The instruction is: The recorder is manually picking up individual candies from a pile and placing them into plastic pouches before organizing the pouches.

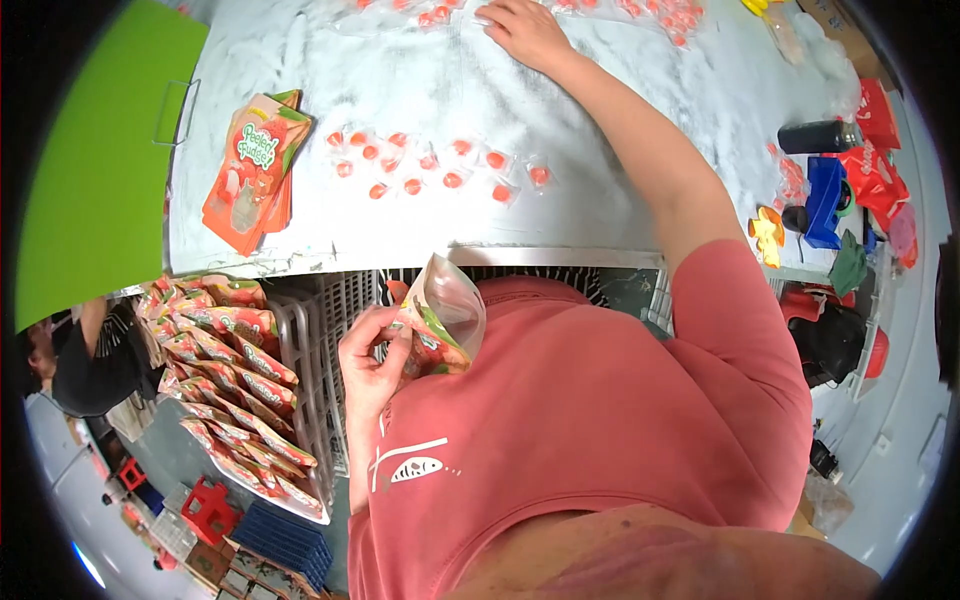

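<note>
My left hand [372, 352] is closed on the edge of a red and green printed pouch [440, 335], held upright in front of my chest. Its mouth gapes and the clear inside shows. Stretched across the table, my right hand [528, 36] rests palm down with fingers extended, beside wrapped red candies [436, 15] at the far edge. Part of that hand is cut off by the picture's top. Between the hands lies a loose group of clear-wrapped red candies [412, 186]. A stack of flat pouches [256, 170] sits on the table to the left.
Filled pouches stand in rows in a white crate [318, 512] at lower left. A green panel [95, 150] borders the table's left side. A black bottle [818, 137], a blue holder [825, 203] and red bags [872, 185] crowd the right edge. Another person [90, 370] is at far left.
</note>
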`<action>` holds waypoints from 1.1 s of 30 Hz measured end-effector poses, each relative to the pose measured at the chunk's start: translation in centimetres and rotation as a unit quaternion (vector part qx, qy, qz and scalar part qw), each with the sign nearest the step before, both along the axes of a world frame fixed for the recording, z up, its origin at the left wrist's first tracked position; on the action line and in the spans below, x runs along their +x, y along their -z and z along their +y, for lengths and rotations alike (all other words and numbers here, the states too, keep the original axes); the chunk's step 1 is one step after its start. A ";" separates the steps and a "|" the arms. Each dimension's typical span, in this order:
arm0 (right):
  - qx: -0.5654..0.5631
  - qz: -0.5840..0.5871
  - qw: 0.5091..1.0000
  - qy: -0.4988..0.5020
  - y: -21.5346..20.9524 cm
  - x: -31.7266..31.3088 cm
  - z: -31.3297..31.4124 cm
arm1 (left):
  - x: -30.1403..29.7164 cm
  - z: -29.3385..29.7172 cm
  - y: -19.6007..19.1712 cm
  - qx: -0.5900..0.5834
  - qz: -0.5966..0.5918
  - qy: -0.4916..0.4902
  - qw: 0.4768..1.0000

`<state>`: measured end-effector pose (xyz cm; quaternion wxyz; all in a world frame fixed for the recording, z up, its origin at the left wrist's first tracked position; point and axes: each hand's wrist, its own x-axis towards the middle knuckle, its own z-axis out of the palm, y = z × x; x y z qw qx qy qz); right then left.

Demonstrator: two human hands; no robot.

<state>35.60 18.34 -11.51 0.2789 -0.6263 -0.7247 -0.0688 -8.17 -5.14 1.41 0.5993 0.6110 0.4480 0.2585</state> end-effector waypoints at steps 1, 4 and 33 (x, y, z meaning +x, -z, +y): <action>0.021 0.007 1.000 -0.018 -0.2 -0.4 -1.4 | -0.3 -0.2 0.0 0.011 0.007 0.000 1.000; 0.011 -0.007 1.000 -0.027 -2.3 -1.1 -7.6 | -0.6 -0.3 0.5 0.017 0.003 0.007 1.000; 0.035 0.207 0.968 0.136 -1.3 2.4 -23.4 | 1.5 -1.4 -0.9 0.070 0.009 0.026 0.997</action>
